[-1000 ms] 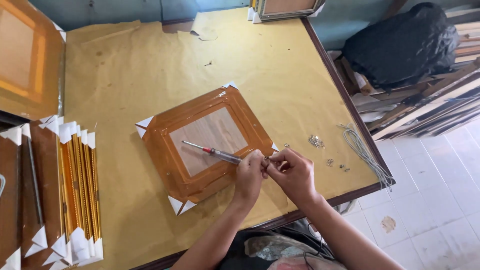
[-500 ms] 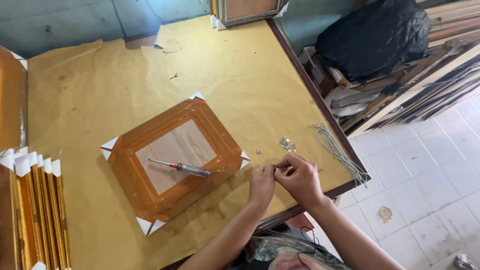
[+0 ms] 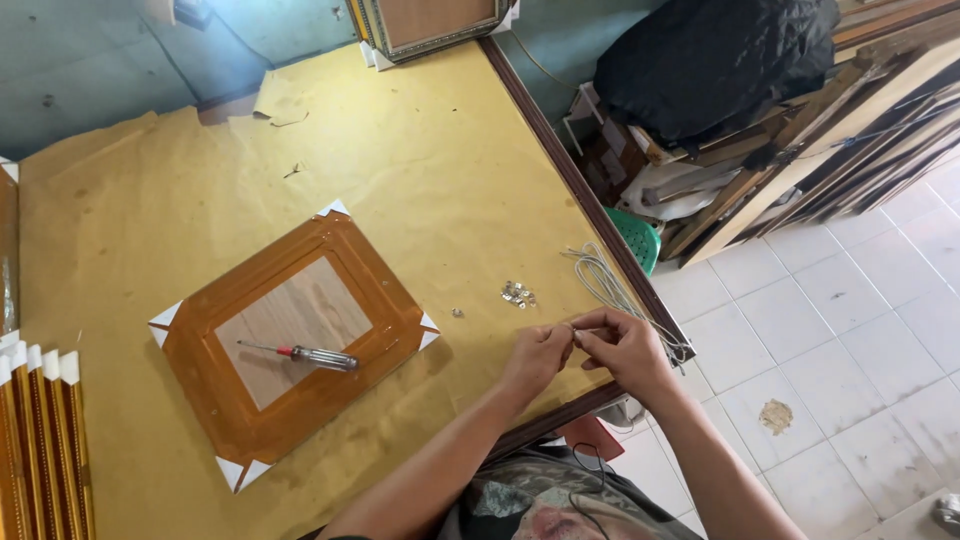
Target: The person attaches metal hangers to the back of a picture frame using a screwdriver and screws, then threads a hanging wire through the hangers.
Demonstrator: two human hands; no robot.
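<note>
large work table covered in yellow-brown paper (image 3: 420,170), dark wooden edge running diagonally down the right side, wide bare stretch across the middle and top. one orange-brown wooden picture frame lying back up (image 3: 295,340), left of centre, four white cardboard corner guards, well clear of the table edge. one row of gold-edged frames with white corners (image 3: 40,440) standing at the far left edge. one bundle of pale grey wire (image 3: 620,295) draped at the right edge. one red-handled screwdriver (image 3: 305,354) resting on the frame's backing board. one small cluster of shiny metal hangers (image 3: 517,293) between frame and wire. left hand (image 3: 537,358) and right hand (image 3: 625,350) meeting near the table's front edge, fingertips pinched narrow on a tiny metal piece with thin wire (image 3: 573,328).
</note>
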